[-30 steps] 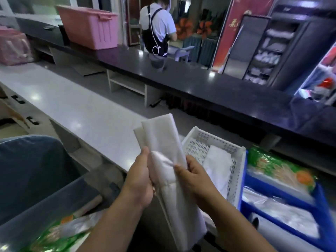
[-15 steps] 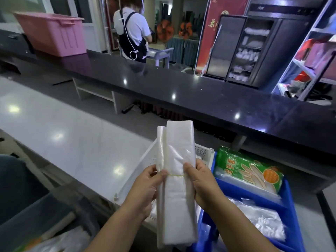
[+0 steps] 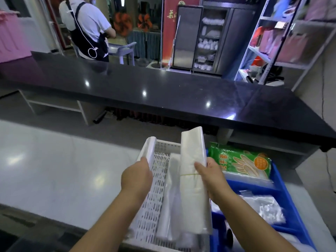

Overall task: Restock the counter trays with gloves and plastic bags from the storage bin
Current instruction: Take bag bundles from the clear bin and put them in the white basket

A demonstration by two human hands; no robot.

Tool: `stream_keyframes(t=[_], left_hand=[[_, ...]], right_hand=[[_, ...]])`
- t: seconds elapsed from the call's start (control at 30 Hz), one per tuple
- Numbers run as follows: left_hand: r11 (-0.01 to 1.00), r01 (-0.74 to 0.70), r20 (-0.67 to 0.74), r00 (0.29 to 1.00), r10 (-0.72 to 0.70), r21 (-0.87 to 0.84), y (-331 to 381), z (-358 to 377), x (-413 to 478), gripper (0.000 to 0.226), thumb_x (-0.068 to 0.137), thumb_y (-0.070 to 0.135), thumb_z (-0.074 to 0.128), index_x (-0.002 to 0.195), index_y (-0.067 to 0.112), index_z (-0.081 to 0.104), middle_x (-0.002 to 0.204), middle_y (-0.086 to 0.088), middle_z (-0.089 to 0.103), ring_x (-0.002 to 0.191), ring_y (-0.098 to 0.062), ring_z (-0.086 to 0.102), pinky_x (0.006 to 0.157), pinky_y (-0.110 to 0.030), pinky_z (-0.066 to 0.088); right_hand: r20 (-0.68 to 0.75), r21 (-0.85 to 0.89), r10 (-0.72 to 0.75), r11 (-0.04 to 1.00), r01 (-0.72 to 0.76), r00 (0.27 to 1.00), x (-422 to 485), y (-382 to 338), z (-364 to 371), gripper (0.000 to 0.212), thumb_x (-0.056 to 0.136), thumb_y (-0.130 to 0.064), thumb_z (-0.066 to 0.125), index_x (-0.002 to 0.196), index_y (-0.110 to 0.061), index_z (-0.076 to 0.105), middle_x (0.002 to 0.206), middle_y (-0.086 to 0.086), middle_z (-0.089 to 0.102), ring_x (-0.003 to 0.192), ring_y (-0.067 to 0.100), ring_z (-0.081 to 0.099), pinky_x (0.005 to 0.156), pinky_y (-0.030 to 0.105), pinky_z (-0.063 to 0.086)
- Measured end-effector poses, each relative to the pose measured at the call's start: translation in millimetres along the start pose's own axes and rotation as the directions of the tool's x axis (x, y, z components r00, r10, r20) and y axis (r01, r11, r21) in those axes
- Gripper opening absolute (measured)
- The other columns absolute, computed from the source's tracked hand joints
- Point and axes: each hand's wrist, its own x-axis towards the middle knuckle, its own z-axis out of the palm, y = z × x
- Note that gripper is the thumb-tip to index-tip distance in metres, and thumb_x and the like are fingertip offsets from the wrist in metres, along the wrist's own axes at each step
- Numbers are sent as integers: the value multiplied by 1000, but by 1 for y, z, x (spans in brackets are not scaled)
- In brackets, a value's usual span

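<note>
- Half a second ago both hands pinched one bundle of plastic bags together; now the bundle is split, one part in each hand.
- Left hand (image 3: 136, 176) clenched around the thin stack of bags (image 3: 149, 151), held upright over the left wall of the white tray (image 3: 154, 195).
- Right hand (image 3: 211, 176) grips the thick banded bundle (image 3: 194, 182) at its middle, thumb across the front near a yellow rubber band; the bundle stands tilted over the tray's right side.
- The hands are now apart, with the tray interior showing between them; earlier they sat side by side on the same bundle.
- White tray sits on the pale worktop (image 3: 54, 170), with loose clear plastic bags (image 3: 171, 197) already lying along its floor.
- Blue tray (image 3: 283, 186) touches the white tray's right side; a green glove packet (image 3: 240, 161) lies at its far end, clear bags (image 3: 265, 206) nearer.
- View has swung right since the earlier frame: the storage bin at lower left has dropped out of frame.
- Dark counter (image 3: 163, 91) runs across behind; a person in an apron (image 3: 85, 28) stands beyond it, back turned.
</note>
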Motion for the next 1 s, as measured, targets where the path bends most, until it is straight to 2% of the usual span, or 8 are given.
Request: stream_keyframes(t=[0.1, 0.27, 0.4, 0.5, 0.6, 0.73, 0.83, 1.0], left_hand=[[970, -123, 89, 990, 106, 208, 8, 19, 1, 22, 88, 16, 46, 110, 15, 44, 106, -3, 58, 88, -22, 62, 60, -31, 40], [972, -191, 228, 961, 157, 138, 9, 48, -3, 50, 76, 33, 55, 121, 18, 39, 128, -5, 42, 115, -25, 42, 88, -33, 37], [947, -296, 275, 927, 254, 123, 7, 58, -2, 71, 82, 24, 48, 145, 26, 15, 157, -4, 9, 143, -25, 8, 115, -40, 10], [905, -371, 319, 900, 296, 207, 3, 61, -1, 65, 88, 20, 40, 147, 25, 14, 159, -2, 7, 145, -23, 0, 117, -43, 1], [915, -336, 334, 908, 252, 223, -2, 60, -2, 60, 91, 20, 39, 147, 23, 17, 159, -1, 8, 145, -23, 4, 117, -42, 6], [916, -365, 247, 915, 320, 165, 11, 59, -11, 37, 86, 8, 42, 119, 17, 54, 131, -4, 50, 122, -27, 36, 96, -32, 33], [930, -325, 261, 925, 276, 170, 22, 60, -21, 28, 90, 31, 43, 104, 14, 60, 111, -3, 53, 105, -23, 40, 85, -31, 34], [952, -222, 296, 942, 155, 209, 36, 72, -38, 50, 87, 53, 41, 115, 13, 53, 124, -4, 45, 114, -24, 37, 93, -34, 32]], right_hand=[[-19, -25, 5, 1000, -6, 1000, 0, 5, 3, 20, 92, -23, 57, 110, -18, 52, 99, 7, 65, 87, 24, 65, 74, 41, 56], [-84, -61, 12, 998, -17, 996, -2, 10, -7, 9, 91, -23, 57, 99, -20, 54, 97, 8, 65, 85, 24, 65, 68, 38, 56], [-116, -58, 16, 998, -23, 993, -6, 11, -16, 6, 91, -24, 57, 91, -27, 52, 94, 5, 64, 83, 22, 65, 62, 33, 55], [-131, -54, 21, 998, -28, 991, -8, 12, -21, 6, 90, -23, 58, 90, -26, 53, 94, 5, 65, 83, 22, 66, 66, 37, 57], [-140, -33, 25, 999, -30, 990, -10, 13, -25, 8, 89, -23, 59, 89, -28, 54, 94, 4, 65, 84, 21, 66, 62, 34, 56], [-157, -19, 24, 999, -27, 987, -12, 13, -31, 8, 90, -22, 59, 94, -26, 53, 95, 4, 64, 84, 20, 65, 60, 31, 53], [-160, -18, 24, 999, -27, 987, -15, 10, -38, 17, 90, -22, 58, 106, -21, 53, 98, 5, 64, 86, 22, 64, 64, 34, 55], [-169, -11, 9, 1000, -11, 986, -21, 8, -57, 20, 91, -23, 58, 110, -19, 52, 99, 5, 63, 88, 23, 64, 70, 39, 57]])
